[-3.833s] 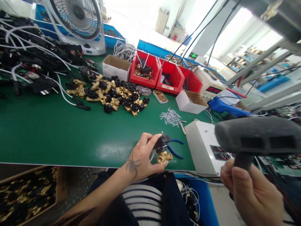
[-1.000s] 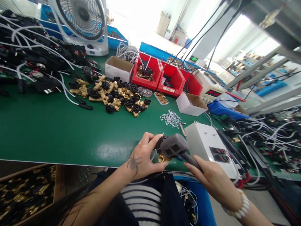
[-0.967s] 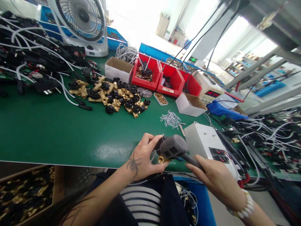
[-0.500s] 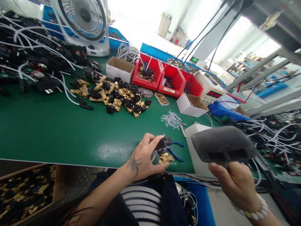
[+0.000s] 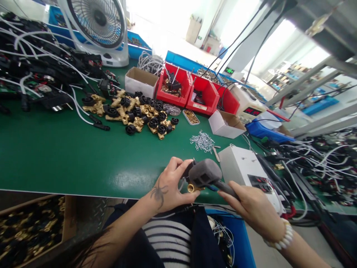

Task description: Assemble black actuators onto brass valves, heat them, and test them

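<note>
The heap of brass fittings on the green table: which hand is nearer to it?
Left. The left hand is in front of the brass heap and to its right, not touching it; the right hand, gripping the mallet handle, is farther to the right.

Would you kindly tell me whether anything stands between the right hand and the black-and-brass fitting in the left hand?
The dark grey blocky mallet gripped by the right hand does: its head hides much of the black-and-brass fitting. Contact is unclear. A blue handle shows below the head; nothing else visible intervenes.
</note>
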`<control>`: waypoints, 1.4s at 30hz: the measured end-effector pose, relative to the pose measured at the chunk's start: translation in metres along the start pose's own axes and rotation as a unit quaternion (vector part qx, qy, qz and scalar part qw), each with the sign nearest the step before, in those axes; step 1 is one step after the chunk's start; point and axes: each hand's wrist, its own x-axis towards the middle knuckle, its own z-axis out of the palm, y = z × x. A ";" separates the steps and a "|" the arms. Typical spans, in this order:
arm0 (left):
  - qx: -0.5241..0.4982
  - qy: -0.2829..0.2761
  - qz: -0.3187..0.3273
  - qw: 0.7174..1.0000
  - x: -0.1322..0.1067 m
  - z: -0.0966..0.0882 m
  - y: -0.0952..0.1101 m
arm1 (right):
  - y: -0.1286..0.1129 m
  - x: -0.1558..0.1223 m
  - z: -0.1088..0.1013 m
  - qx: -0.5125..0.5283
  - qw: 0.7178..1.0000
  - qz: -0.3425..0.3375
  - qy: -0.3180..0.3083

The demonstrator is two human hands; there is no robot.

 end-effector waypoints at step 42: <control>-0.002 -0.005 -0.001 1.000 0.001 0.000 -0.001 | 0.001 0.001 0.003 -0.006 0.996 -0.017 0.084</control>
